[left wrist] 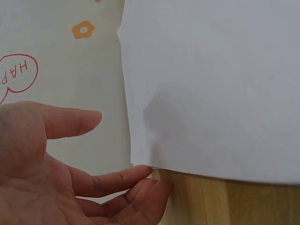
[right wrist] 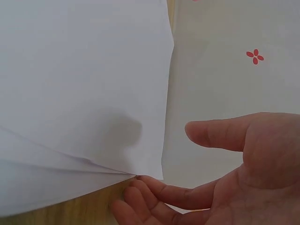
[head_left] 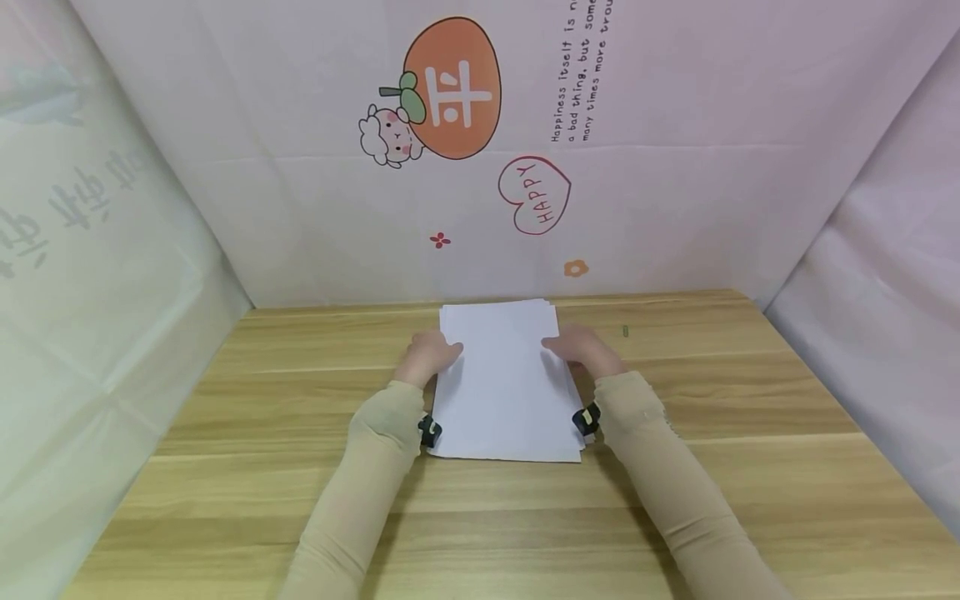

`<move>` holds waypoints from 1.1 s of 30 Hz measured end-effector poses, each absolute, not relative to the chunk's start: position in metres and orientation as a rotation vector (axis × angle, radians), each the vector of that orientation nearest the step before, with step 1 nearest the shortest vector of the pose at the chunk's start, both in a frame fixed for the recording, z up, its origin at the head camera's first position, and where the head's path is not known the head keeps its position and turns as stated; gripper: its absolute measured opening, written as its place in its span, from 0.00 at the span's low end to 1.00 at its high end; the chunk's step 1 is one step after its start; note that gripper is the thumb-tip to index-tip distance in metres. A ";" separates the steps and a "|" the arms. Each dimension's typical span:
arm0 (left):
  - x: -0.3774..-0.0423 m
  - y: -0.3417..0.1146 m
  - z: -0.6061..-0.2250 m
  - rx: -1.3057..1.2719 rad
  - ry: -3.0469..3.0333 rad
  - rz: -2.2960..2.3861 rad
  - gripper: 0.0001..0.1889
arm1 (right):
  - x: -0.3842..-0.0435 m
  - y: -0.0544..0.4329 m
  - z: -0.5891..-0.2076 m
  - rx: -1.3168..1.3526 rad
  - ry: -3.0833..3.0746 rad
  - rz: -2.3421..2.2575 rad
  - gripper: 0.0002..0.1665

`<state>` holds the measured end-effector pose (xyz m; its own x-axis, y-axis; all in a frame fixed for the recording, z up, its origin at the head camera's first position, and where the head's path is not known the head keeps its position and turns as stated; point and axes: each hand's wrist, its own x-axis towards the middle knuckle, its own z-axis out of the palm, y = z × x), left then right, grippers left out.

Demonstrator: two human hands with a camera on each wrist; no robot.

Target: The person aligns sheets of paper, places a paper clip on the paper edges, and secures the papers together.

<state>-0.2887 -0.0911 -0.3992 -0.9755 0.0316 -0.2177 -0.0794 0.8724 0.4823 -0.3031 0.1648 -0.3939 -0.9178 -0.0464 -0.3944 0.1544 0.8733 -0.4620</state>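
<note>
A stack of white paper sheets [head_left: 506,383] lies on the wooden table, its edges slightly uneven. My left hand [head_left: 430,357] is at the stack's left side, thumb raised over the top sheet. In the left wrist view, fingertips [left wrist: 140,174] touch the paper's edge while the thumb stays apart from it. On the opposite side, my right hand [head_left: 583,348] mirrors this, its thumb above the sheet. The right wrist view shows its fingertips [right wrist: 140,183] at the edge, where layered sheets [right wrist: 70,161] fan slightly apart.
A small greenish object [head_left: 626,331] lies on the table [head_left: 517,533] to the right of the stack. Behind the table hangs a white printed cloth [head_left: 315,208], with further cloth at both sides. A dark wrist device [head_left: 430,431] sits at each sleeve.
</note>
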 end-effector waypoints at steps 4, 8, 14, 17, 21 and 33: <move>-0.289 -0.089 -0.399 -0.051 2.816 0.748 0.30 | -0.301 0.165 -0.392 0.090 2.645 -0.717 0.36; -0.288 -0.088 -0.398 -0.076 2.806 0.786 0.30 | -0.299 0.165 -0.389 0.096 2.637 -0.737 0.35; -0.287 -0.085 -0.397 -0.086 2.808 0.851 0.28 | -0.299 0.167 -0.387 0.070 2.631 -0.755 0.33; -0.287 -0.083 -0.397 -0.076 2.810 0.861 0.27 | -0.301 0.168 -0.388 0.067 2.627 -0.760 0.32; -0.287 -0.083 -0.398 -0.074 2.816 0.882 0.26 | -0.302 0.169 -0.390 0.091 2.615 -0.789 0.30; -0.289 -0.086 -0.403 -0.089 2.768 1.030 0.25 | -0.306 0.171 -0.394 0.149 2.558 -0.892 0.31</move>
<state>-0.2892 -0.0864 -0.4028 -0.9809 0.0090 -0.1945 -0.1203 0.7575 0.6417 -0.3063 0.1709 -0.3944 -0.9037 -0.0375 -0.4265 0.2359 0.7878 -0.5690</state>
